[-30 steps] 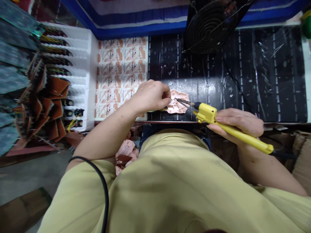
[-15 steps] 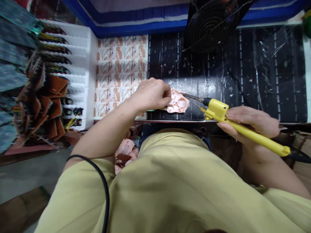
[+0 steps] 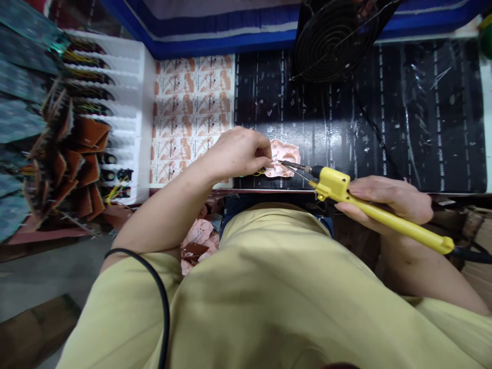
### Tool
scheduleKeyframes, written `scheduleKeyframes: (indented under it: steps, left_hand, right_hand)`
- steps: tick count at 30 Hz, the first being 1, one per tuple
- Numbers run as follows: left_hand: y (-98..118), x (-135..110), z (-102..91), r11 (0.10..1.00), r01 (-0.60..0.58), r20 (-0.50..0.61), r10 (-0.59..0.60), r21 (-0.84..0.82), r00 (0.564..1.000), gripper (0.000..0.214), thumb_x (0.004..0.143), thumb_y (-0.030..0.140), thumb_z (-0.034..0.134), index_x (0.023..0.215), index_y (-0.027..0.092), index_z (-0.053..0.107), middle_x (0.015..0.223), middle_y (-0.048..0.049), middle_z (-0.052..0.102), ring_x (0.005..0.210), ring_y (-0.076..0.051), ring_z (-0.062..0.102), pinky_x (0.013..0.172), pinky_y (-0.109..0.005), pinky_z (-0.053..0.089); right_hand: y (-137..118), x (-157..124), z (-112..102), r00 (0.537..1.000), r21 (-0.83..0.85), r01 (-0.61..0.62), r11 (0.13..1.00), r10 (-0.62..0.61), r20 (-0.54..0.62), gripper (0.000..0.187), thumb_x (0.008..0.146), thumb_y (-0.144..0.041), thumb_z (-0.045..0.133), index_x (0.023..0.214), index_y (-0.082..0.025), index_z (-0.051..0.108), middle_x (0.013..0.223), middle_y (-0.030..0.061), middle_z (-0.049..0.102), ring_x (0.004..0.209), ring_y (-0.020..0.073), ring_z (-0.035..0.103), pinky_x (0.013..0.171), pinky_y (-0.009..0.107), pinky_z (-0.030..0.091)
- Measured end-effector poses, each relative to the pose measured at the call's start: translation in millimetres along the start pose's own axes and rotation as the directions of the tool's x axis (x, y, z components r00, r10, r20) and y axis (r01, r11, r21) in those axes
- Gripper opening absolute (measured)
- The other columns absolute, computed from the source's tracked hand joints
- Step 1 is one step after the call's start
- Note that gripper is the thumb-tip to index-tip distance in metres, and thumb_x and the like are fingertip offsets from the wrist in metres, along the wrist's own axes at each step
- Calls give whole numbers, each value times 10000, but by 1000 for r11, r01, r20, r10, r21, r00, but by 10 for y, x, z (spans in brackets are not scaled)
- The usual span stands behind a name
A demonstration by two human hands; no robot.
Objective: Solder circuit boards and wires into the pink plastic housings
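Note:
My right hand (image 3: 395, 197) grips a yellow soldering iron (image 3: 400, 224) with a thin metal tube alongside its tip. The tip reaches over a pink molded plastic shell (image 3: 291, 152) lying on the black mat near the table's front edge. At the shell's left side, my left hand (image 3: 246, 152) is closed in a pinch, its fingertips at the shell's inner parts. What sits between those fingertips is too small to make out. Yellow wires (image 3: 260, 172) show just below the left fingers.
A white foam tray (image 3: 130, 102) with small wired black parts stands at the left, beside brown circuit boards (image 3: 79, 166). Behind the black mat (image 3: 423, 128) are a black fan (image 3: 332, 46) and a blue bin (image 3: 223, 43). More pink shells (image 3: 200, 236) lie below the table edge.
My right hand has brought the soldering iron left and slightly down, so its tip moved from the shell's upper right edge to its middle. The left hand has barely moved.

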State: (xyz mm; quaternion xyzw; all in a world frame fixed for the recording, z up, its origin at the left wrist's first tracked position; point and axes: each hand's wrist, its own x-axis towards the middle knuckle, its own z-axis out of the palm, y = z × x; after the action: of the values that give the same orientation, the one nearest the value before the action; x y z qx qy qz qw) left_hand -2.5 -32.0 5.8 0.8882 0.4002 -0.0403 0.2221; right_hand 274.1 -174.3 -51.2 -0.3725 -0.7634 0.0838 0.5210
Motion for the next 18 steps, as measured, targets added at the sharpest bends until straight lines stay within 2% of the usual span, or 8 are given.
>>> scheduleKeyframes:
  steps: [5, 10, 14, 16, 18]
  left_hand:
    - [76, 64, -27, 996, 35, 49, -39, 82, 998, 175, 835, 284, 647, 865, 206, 800, 830, -22, 758, 889, -224, 714, 956, -351, 495]
    - [154, 103, -71, 986, 61, 127, -82, 157, 989, 187, 815, 275, 631, 865, 201, 796, 821, -26, 737, 971, -261, 712, 1003, -399, 484]
    - [155, 134, -58, 986, 34, 103, -51, 165, 993, 187, 830, 328, 634, 833, 207, 777, 763, -1, 704, 937, -244, 699, 968, -398, 498]
    - [152, 145, -49, 986, 32, 98, -49, 166, 994, 183, 821, 331, 644, 818, 201, 773, 745, -2, 692, 924, -241, 697, 961, -397, 500]
    - [160, 151, -52, 984, 47, 111, -66, 169, 992, 176, 815, 317, 646, 826, 199, 777, 769, -7, 700, 941, -246, 701, 976, -403, 497]
  right_hand:
    - [36, -5, 52, 998, 58, 46, 997, -49, 45, 338, 673, -164, 943, 911, -218, 709, 775, 7, 774, 641, 184, 753, 551, 250, 647]
    - [67, 3, 78, 996, 41, 53, 998, -56, 66, 305, 705, -195, 933, 901, -228, 701, 765, -12, 765, 648, 165, 747, 574, 237, 641]
    - [64, 9, 50, 992, 34, 74, 997, -77, 100, 297, 722, -218, 928, 905, -244, 695, 765, -28, 757, 639, 155, 738, 551, 236, 630]
    - [17, 31, 12, 995, 34, 61, 998, -63, 71, 276, 737, -183, 910, 901, -240, 695, 773, -22, 754, 649, 153, 735, 546, 241, 625]
    - [-45, 63, -30, 1000, 32, -2, 999, 1, 25, 255, 756, -118, 877, 897, -230, 696, 785, -5, 751, 669, 150, 730, 552, 247, 618]
